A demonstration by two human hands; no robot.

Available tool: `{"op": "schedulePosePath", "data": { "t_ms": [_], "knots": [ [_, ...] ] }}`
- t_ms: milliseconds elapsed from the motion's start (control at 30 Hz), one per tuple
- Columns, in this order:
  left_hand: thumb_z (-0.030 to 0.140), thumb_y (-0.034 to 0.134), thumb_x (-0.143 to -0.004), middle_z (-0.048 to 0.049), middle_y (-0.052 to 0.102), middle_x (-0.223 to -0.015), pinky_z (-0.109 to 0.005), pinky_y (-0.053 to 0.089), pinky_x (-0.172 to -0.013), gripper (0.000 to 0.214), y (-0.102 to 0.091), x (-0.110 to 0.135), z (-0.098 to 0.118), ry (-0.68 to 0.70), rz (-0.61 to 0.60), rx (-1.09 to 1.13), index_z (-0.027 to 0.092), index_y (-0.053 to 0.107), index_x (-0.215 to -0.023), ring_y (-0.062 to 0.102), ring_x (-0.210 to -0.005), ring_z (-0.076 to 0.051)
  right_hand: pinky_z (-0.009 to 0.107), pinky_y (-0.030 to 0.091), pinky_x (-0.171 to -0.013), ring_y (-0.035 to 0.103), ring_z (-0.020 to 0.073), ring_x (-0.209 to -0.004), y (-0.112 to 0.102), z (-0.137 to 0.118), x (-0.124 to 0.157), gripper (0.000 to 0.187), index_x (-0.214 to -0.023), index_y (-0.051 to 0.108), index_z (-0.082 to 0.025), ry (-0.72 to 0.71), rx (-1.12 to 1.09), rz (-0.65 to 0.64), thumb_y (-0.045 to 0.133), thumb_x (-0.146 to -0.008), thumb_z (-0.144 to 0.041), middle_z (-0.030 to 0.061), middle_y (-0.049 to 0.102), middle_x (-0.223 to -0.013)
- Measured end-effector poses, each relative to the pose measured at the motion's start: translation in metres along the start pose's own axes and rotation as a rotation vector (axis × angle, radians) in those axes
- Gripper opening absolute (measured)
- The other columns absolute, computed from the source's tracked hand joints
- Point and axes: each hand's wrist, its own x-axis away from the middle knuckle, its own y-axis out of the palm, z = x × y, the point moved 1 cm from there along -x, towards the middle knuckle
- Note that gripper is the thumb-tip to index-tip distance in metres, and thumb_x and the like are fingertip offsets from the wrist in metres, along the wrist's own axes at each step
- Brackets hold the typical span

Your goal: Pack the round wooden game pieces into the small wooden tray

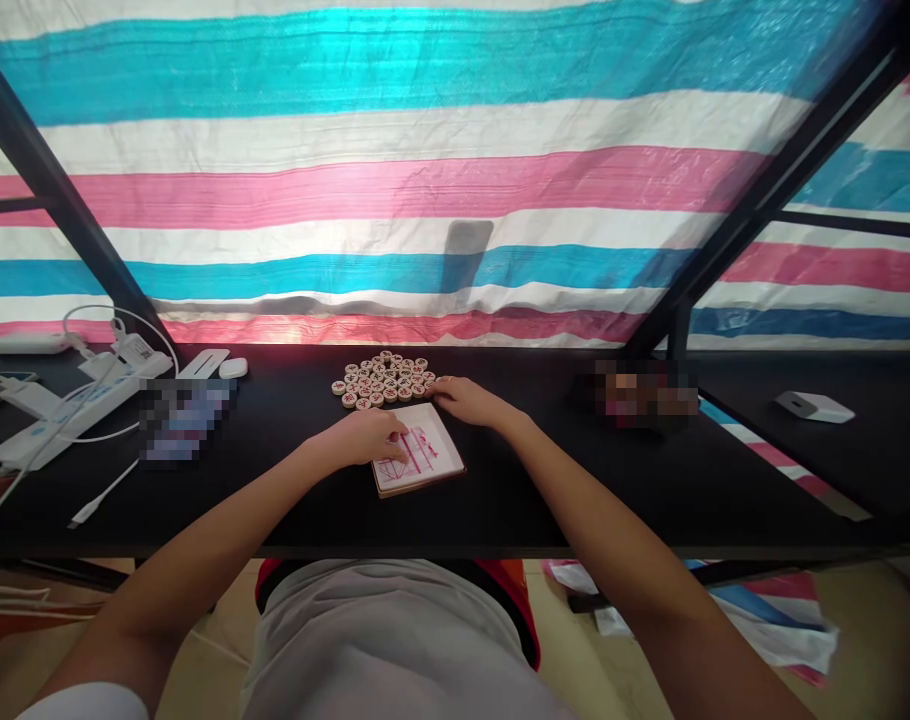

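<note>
My left hand [369, 437] rests over a shallow square box [444, 455] on the black table. Its thumb and fingers are bent but apart, against a white sheet with pink-red printed lines [419, 448] inside the box. Beyond the box, round Chinese chess pieces [380, 378] with red and dark characters lie in a flat cluster, face up. At the cluster's right edge is my right hand [466, 400], its fingers stretched forward and the fingertips touching or nearly touching the nearest pieces. No piece shows clearly inside either hand.
On the left lie a white power strip [87, 405] with plugs and cables, a white earphone case [233, 368] and a blurred-out phone-like object [187, 420]. A blurred item [642, 395] stands right; a white charger [815, 406] sits farther right. Striped sheeting [425, 190] hangs behind.
</note>
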Motion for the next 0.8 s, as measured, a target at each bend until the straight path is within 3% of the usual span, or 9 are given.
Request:
{"op": "schedulePosePath", "data": {
  "t_ms": [233, 433, 533, 667, 800],
  "knots": [
    [0.033, 0.061, -0.080, -0.0025, 0.071, -0.081, -0.024, 0.037, -0.059, 0.019, 0.0044, -0.0028, -0.0057, 0.039, 0.034, 0.080, 0.020, 0.072, -0.090, 0.062, -0.070, -0.017, 0.029, 0.042, -0.092, 0.060, 0.0180, -0.098, 0.0001, 0.0016, -0.0010, 0.032, -0.108, 0.066, -0.017, 0.001, 0.010, -0.004, 0.044, -0.086, -0.011, 0.0086, 0.065, -0.107],
    [0.032, 0.059, -0.082, -0.0014, 0.070, -0.079, -0.022, 0.036, -0.058, 0.023, 0.0010, 0.0003, -0.0029, 0.032, -0.027, 0.119, 0.019, 0.070, -0.097, 0.061, -0.066, -0.014, 0.029, 0.042, -0.091, 0.060, 0.0178, -0.098, -0.0003, -0.0001, -0.0001, 0.031, -0.107, 0.066, -0.016, -0.003, 0.007, 0.004, 0.044, -0.086, -0.011, 0.0089, 0.064, -0.106],
    [0.037, 0.056, -0.085, -0.0014, 0.069, -0.080, -0.022, 0.037, -0.060, 0.029, 0.0010, 0.0016, -0.0013, 0.024, -0.051, 0.072, 0.019, 0.067, -0.105, 0.061, -0.069, -0.015, 0.029, 0.042, -0.091, 0.060, 0.0176, -0.097, -0.0010, -0.0014, 0.0002, 0.031, -0.108, 0.066, -0.016, -0.001, 0.006, 0.003, 0.044, -0.087, -0.012, 0.0089, 0.064, -0.106],
    [0.049, 0.058, -0.082, -0.0065, 0.066, -0.100, -0.024, 0.041, -0.073, 0.048, 0.0042, 0.0015, -0.0003, 0.006, 0.055, -0.061, 0.017, 0.059, -0.118, 0.061, -0.092, -0.021, 0.028, 0.042, -0.091, 0.060, 0.0172, -0.096, -0.0001, -0.0002, -0.0004, 0.032, -0.108, 0.066, -0.017, -0.003, 0.020, 0.000, 0.044, -0.086, -0.010, 0.0081, 0.064, -0.106],
    [0.054, 0.056, -0.083, -0.0110, 0.065, -0.099, -0.028, 0.042, -0.079, 0.047, 0.0067, 0.0012, 0.0019, 0.044, 0.079, -0.239, 0.014, 0.064, -0.105, 0.060, -0.093, -0.023, 0.028, 0.042, -0.091, 0.060, 0.0168, -0.096, 0.0016, 0.0020, -0.0009, 0.031, -0.108, 0.066, -0.018, -0.003, 0.018, 0.006, 0.045, -0.086, -0.010, 0.0075, 0.064, -0.106]
  ]
}}
